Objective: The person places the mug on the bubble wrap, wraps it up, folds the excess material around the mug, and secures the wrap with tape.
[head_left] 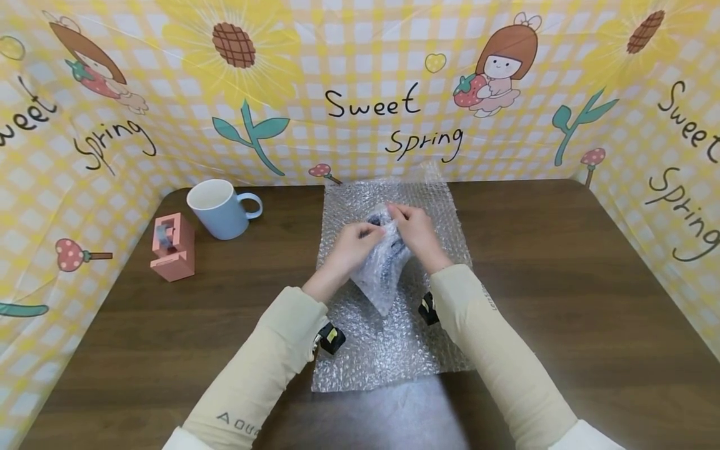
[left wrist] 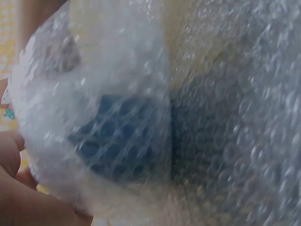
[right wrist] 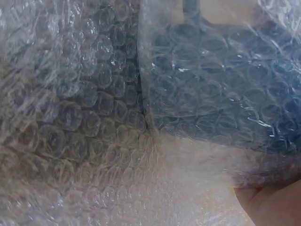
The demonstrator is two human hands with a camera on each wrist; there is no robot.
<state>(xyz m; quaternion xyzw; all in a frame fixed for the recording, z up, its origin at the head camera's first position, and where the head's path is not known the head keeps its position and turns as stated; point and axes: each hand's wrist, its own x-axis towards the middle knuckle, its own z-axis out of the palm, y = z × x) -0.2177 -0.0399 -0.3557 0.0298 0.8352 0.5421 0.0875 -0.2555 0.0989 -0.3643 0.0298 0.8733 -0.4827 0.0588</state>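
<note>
1. Bundle (head_left: 385,281) of bubble wrap, in the head view, over a flat sheet (head_left: 388,356) of the same on the tabletop (head_left: 562,281); top pinched between the fingers (head_left: 375,235) of left hand (head_left: 353,247) and right hand (head_left: 416,230).
2. Left wrist view: dark blue thing (left wrist: 127,136) visible through the wrap; likely light, soft outside, firmer within, fragility impossible to tell.
3. Right wrist view: glossy bubbles close up; probably slippery and springy, so best held by the gathered top, with support underneath.
</note>
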